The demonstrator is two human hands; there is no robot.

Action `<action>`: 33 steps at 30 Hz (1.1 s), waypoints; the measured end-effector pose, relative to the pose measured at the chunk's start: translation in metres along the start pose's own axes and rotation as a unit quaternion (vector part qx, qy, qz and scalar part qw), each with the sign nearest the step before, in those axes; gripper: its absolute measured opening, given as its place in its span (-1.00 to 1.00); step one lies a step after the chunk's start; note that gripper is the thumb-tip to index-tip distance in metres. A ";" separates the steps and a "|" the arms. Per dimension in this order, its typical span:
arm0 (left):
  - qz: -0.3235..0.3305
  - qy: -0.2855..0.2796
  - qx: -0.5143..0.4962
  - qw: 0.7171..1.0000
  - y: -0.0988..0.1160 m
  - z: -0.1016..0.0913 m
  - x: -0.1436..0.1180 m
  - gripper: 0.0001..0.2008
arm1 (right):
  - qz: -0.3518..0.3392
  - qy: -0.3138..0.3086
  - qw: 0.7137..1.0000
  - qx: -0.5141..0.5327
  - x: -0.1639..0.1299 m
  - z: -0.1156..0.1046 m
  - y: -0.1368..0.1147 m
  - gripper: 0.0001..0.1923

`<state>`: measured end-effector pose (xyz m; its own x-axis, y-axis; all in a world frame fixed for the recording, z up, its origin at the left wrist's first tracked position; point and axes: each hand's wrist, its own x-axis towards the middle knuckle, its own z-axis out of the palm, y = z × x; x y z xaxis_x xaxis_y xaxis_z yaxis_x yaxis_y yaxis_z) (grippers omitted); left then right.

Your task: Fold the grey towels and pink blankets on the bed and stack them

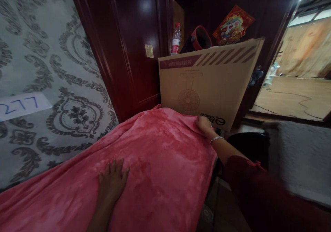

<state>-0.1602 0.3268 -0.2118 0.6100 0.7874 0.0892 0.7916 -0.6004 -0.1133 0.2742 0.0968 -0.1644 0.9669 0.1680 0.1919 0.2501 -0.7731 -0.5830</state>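
Observation:
A pink plush blanket [155,156] lies spread over a long surface in front of me, with shallow wrinkles across it and its right side hanging down. My left hand [113,178] rests flat on the blanket at the lower middle, fingers spread. At the far right corner, my right hand [205,124] is closed on the blanket's edge, right by the front of a large cardboard box [222,77]. A bracelet circles my right wrist. The tips of the right fingers are partly hidden.
A plastic bottle [176,40] and a dark item with a red band [198,39] stand at the box's top edge. Patterned wallpaper [77,111] runs along the left. At right are a black bin-like object [249,145], a grey-covered piece [302,156] and a doorway [297,73].

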 end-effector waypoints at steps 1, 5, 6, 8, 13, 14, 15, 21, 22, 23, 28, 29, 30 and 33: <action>0.001 -0.003 0.001 1.000 0.000 0.000 0.000 -0.41 | 0.017 0.024 1.000 -0.003 0.004 -0.007 -0.004 -0.65; -0.001 -0.010 0.005 1.000 0.000 -0.001 -0.001 -0.41 | 0.079 0.095 0.992 -0.009 0.023 -0.040 -0.008 -0.56; -0.001 -0.009 0.005 1.000 0.000 -0.001 0.000 -0.41 | 0.087 0.099 0.991 -0.011 0.026 -0.045 -0.007 -0.56; 0.001 -0.006 0.004 1.000 0.000 -0.002 0.000 -0.40 | 0.094 0.093 0.991 -0.016 0.026 -0.052 -0.001 -0.59; 0.001 -0.011 0.001 1.000 0.001 -0.003 -0.001 -0.40 | 0.067 0.087 0.993 -0.033 0.016 -0.050 0.010 -0.58; 0.000 -0.013 0.000 1.000 0.001 -0.003 -0.001 -0.40 | 0.059 0.088 0.994 -0.038 0.014 -0.049 0.011 -0.56; -0.002 -0.014 -0.001 1.000 0.001 -0.003 -0.001 -0.40 | 0.052 0.087 0.994 -0.043 0.013 -0.048 0.011 -0.54; 0.001 -0.001 -0.013 1.000 0.000 0.001 0.000 -0.40 | -0.016 0.052 0.996 -0.064 0.004 -0.041 -0.002 -0.53; 0.002 0.002 -0.016 1.000 0.000 0.001 0.000 -0.40 | -0.040 0.043 0.996 -0.063 0.000 -0.036 -0.007 -0.53; 0.003 0.004 -0.017 1.000 0.000 0.001 0.000 -0.41 | -0.070 0.030 0.995 -0.060 -0.005 -0.029 -0.013 -0.54; 0.000 -0.003 -0.010 1.000 0.000 -0.001 -0.001 -0.41 | -0.230 -0.078 0.970 -0.020 -0.031 0.024 -0.044 -0.59; 0.000 -0.003 -0.009 1.000 0.000 -0.001 -0.001 -0.41 | -0.243 -0.092 0.965 -0.014 -0.033 0.034 -0.049 -0.61; -0.001 -0.003 -0.010 1.000 0.000 0.000 -0.001 -0.41 | -0.249 -0.099 0.963 -0.010 -0.032 0.043 -0.053 -0.61; -0.004 -0.006 -0.009 1.000 -0.001 0.003 0.000 -0.40 | -0.233 -0.088 0.969 -0.005 -0.014 0.060 -0.064 -0.53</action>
<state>-0.1609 0.3278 -0.2144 0.6030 0.7940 0.0773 0.7972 -0.5964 -0.0938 0.2476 0.1806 -0.1771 0.7433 0.6005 0.2947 0.6616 -0.5947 -0.4568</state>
